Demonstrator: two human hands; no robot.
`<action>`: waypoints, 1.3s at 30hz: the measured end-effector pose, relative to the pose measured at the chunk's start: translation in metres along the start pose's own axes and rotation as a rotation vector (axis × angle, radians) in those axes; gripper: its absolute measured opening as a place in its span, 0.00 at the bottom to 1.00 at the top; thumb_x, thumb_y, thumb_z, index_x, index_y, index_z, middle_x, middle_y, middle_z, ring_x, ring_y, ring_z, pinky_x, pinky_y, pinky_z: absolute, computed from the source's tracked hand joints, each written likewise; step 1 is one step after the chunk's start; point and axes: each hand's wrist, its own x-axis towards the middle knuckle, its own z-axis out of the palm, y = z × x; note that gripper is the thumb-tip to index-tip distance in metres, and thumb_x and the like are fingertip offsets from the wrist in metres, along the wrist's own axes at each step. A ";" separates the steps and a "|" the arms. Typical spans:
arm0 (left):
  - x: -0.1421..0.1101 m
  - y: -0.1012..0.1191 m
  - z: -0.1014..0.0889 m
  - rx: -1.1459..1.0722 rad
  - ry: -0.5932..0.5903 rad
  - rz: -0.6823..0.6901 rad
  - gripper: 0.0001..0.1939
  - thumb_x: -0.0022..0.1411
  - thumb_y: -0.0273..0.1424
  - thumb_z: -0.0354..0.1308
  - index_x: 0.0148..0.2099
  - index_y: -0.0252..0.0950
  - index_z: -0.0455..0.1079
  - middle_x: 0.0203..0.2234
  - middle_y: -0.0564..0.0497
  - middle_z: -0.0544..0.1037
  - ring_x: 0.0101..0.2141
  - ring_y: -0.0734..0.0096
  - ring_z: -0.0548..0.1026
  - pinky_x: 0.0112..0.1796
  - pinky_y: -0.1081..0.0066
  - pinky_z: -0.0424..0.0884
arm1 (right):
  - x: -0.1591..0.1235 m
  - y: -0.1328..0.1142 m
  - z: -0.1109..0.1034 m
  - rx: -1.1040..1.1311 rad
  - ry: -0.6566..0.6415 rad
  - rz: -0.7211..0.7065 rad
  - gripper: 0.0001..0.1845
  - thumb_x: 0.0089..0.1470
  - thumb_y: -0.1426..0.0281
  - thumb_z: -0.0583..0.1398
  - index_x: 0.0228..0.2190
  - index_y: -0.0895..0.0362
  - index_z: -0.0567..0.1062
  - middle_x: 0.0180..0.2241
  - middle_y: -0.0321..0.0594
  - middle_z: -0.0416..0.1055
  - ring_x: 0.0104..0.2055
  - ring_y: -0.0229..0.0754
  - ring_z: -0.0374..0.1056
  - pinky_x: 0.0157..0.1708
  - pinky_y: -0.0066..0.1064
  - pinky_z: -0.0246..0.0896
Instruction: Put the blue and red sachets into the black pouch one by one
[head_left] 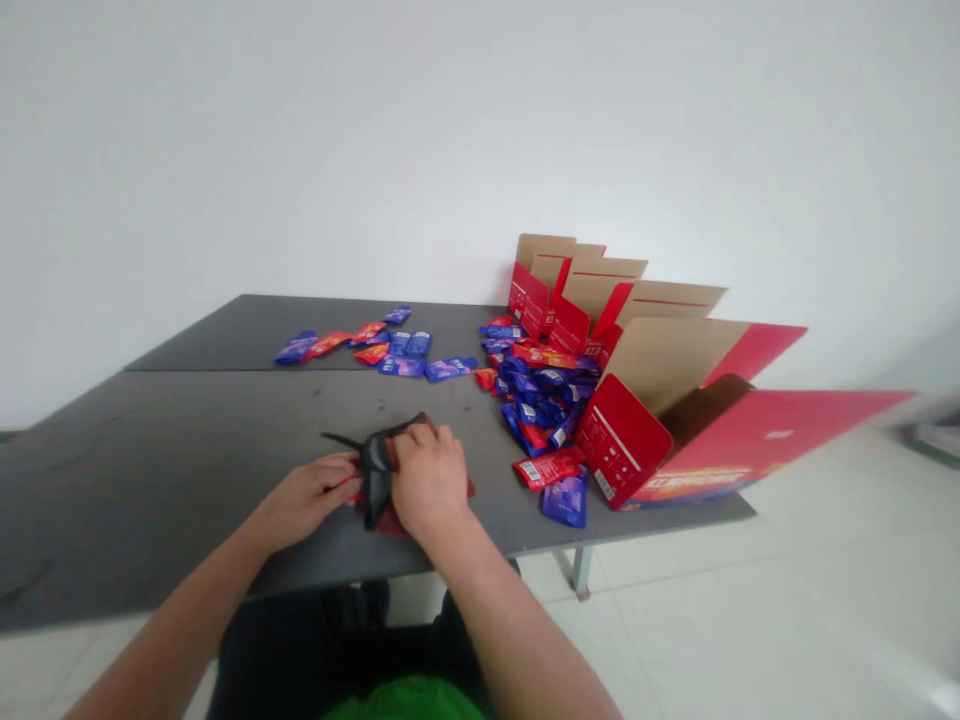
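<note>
Left hand (pixel 304 498) pinching dark red-and-black pouch (pixel 377 480), right hand (pixel 429 478) gripping same pouch from above. Pouch on grey table (pixel 187 480) near front edge. Blue and red sachets (pixel 544 385) heaped against open red carton (pixel 697 420) at right; loose sachets (pixel 375 345) near back edge.

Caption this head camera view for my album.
Left hand and right hand grip a dark pouch near heaped sachets and an open red carton.
</note>
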 end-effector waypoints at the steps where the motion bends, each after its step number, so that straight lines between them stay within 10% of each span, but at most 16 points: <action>1: 0.000 -0.002 0.001 0.014 0.023 -0.022 0.18 0.70 0.42 0.53 0.34 0.40 0.78 0.40 0.49 0.85 0.55 0.54 0.77 0.61 0.58 0.68 | -0.004 -0.011 0.006 0.024 -0.015 -0.063 0.13 0.70 0.67 0.52 0.44 0.52 0.78 0.49 0.42 0.75 0.49 0.50 0.62 0.46 0.40 0.58; 4: -0.001 -0.002 0.002 0.025 0.056 -0.028 0.16 0.68 0.42 0.54 0.38 0.40 0.80 0.47 0.48 0.84 0.56 0.53 0.76 0.62 0.57 0.68 | -0.015 -0.015 0.020 0.055 -0.080 -0.119 0.12 0.68 0.69 0.54 0.42 0.52 0.78 0.47 0.40 0.76 0.48 0.49 0.63 0.45 0.39 0.58; 11: 0.002 0.011 -0.001 -0.038 0.011 0.054 0.23 0.74 0.42 0.51 0.28 0.41 0.74 0.32 0.52 0.83 0.57 0.60 0.76 0.59 0.64 0.70 | 0.006 0.061 -0.005 -0.104 -0.124 0.206 0.20 0.72 0.66 0.49 0.42 0.55 0.80 0.48 0.48 0.76 0.49 0.52 0.65 0.45 0.40 0.58; 18: 0.000 0.004 -0.001 0.010 0.047 -0.004 0.20 0.70 0.45 0.54 0.33 0.41 0.80 0.38 0.50 0.85 0.54 0.56 0.78 0.59 0.62 0.70 | -0.008 -0.011 0.009 0.042 -0.067 -0.075 0.15 0.71 0.67 0.51 0.43 0.51 0.79 0.49 0.41 0.75 0.49 0.49 0.63 0.45 0.39 0.58; 26: 0.002 0.011 0.000 -0.064 0.017 0.071 0.22 0.74 0.41 0.51 0.29 0.41 0.75 0.33 0.51 0.83 0.56 0.61 0.76 0.61 0.63 0.68 | 0.006 0.058 -0.004 -0.115 -0.180 0.176 0.18 0.71 0.68 0.50 0.43 0.53 0.80 0.50 0.48 0.75 0.49 0.50 0.65 0.45 0.39 0.58; 34: -0.001 0.004 0.002 -0.052 0.084 -0.031 0.15 0.69 0.40 0.55 0.42 0.42 0.82 0.45 0.49 0.84 0.56 0.56 0.76 0.62 0.60 0.68 | -0.011 -0.014 0.011 0.035 -0.097 -0.108 0.14 0.69 0.68 0.52 0.44 0.51 0.78 0.48 0.43 0.75 0.49 0.50 0.63 0.45 0.39 0.58; 39: 0.001 0.009 0.001 -0.066 0.019 0.058 0.21 0.74 0.41 0.51 0.31 0.41 0.78 0.35 0.50 0.84 0.56 0.59 0.75 0.62 0.62 0.67 | -0.006 0.039 0.009 -0.065 -0.121 0.147 0.18 0.72 0.65 0.50 0.42 0.53 0.79 0.48 0.47 0.75 0.49 0.51 0.64 0.45 0.40 0.56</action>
